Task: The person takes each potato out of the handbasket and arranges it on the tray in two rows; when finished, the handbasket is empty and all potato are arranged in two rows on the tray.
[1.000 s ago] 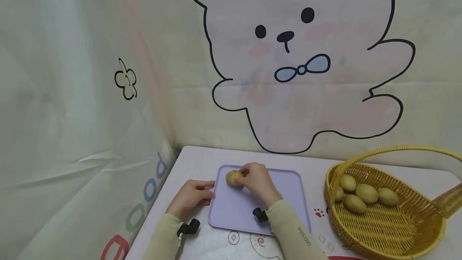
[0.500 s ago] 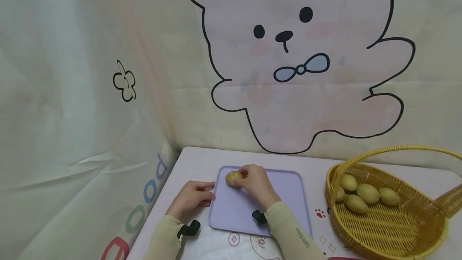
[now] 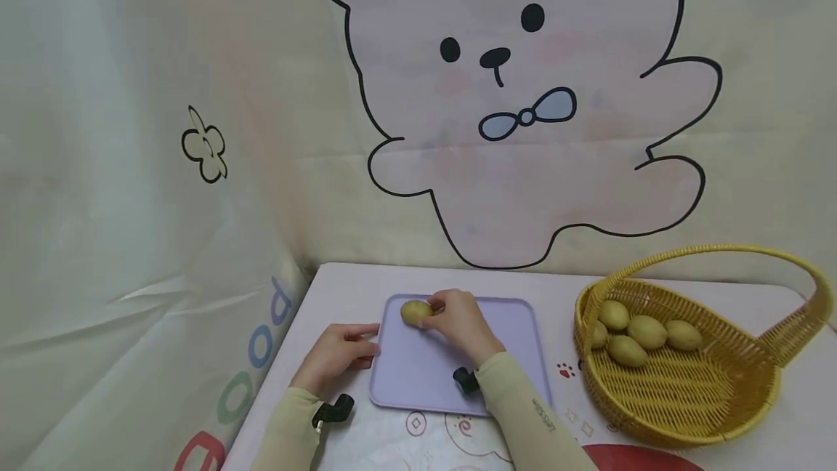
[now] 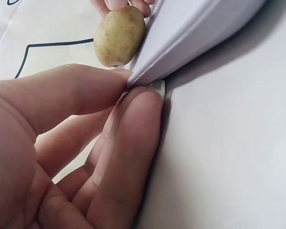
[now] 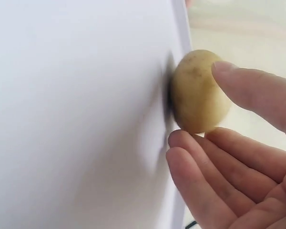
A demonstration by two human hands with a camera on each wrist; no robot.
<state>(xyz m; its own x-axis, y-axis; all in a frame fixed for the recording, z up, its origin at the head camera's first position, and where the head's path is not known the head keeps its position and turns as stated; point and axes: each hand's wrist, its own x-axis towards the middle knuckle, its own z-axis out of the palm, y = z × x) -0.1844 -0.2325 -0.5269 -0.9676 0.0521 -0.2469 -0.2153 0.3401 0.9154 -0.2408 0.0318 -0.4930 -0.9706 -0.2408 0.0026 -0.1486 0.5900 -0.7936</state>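
On the lilac tray (image 3: pixel 451 376), near its far left corner, lies a potato (image 3: pixel 415 312). My right hand (image 3: pixel 463 325) holds this potato (image 5: pixel 198 93) with the thumb on one side and fingertips against the other, as the right wrist view shows. At the tray's left edge, my left hand (image 3: pixel 333 356) pinches the rim (image 4: pixel 150 62) between thumb and fingers. In the left wrist view the potato (image 4: pixel 119 37) shows just beyond the left thumb, with fingertips of the right hand at its far side.
A yellow wicker basket (image 3: pixel 680 405) with a tall handle stands right of the tray, with several potatoes (image 3: pixel 647 331) inside at its left. Behind the white table (image 3: pixel 353 278) hangs a sheet with a bear drawing (image 3: pixel 497 187); another sheet (image 3: pixel 131 238) hangs along the left.
The head view has shifted a little, so the scene sits further left and slightly higher. Both hands keep nearly the same places on the tray and potato.
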